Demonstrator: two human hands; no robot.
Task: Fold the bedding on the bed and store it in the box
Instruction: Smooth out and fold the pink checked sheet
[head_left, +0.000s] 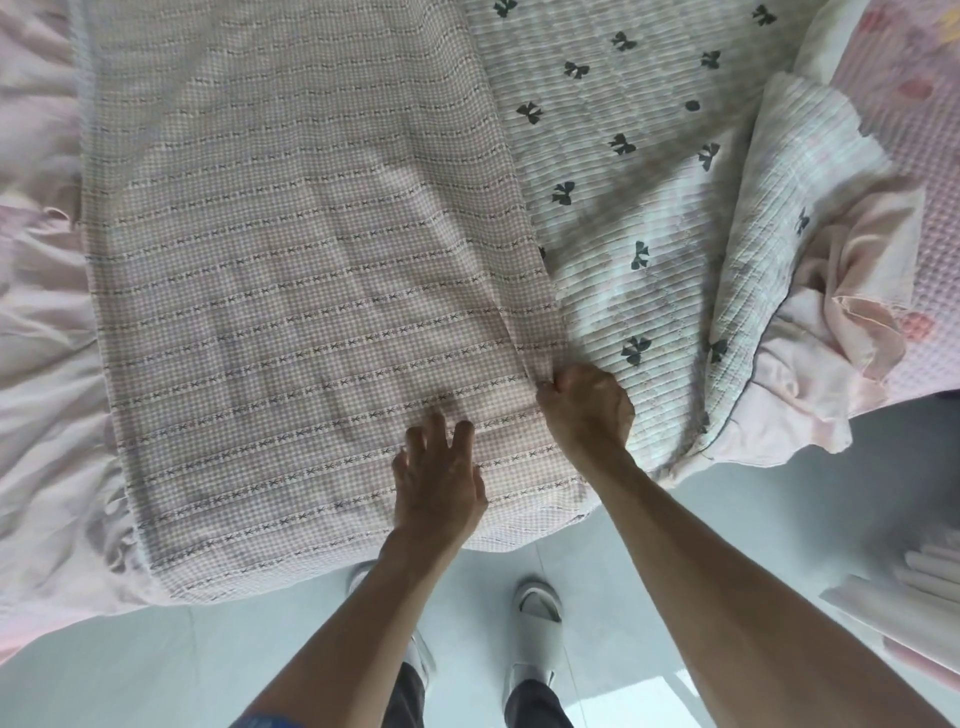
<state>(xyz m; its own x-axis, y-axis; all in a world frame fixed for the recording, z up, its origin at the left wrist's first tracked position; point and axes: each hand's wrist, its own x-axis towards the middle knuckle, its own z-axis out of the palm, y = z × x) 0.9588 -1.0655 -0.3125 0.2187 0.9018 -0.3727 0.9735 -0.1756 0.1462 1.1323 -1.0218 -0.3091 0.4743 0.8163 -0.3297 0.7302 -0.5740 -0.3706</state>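
Two hands work one checked quilt (311, 260). The right hand (587, 405) pinches its folded edge; the left hand (439, 483) lies splayed beside it. The quilt's far end is cut off.

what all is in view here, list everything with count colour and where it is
checked blanket: one, pink-and-white check with dark stitched rows, spread over the bed's left and middle
bow-print quilt: one, pale ribbed with dark bows, right of the blanket, its far right edge turned over
pink sheet: one, pale pink, ruffled, along the left edge
pink waffle cloth: one, pink, far right
floor: one, pale grey tile, bottom
slippers: two, pale grey, on the feet
left hand: one, fingers spread flat on the blanket
right hand: one, closed on the blanket's right edge
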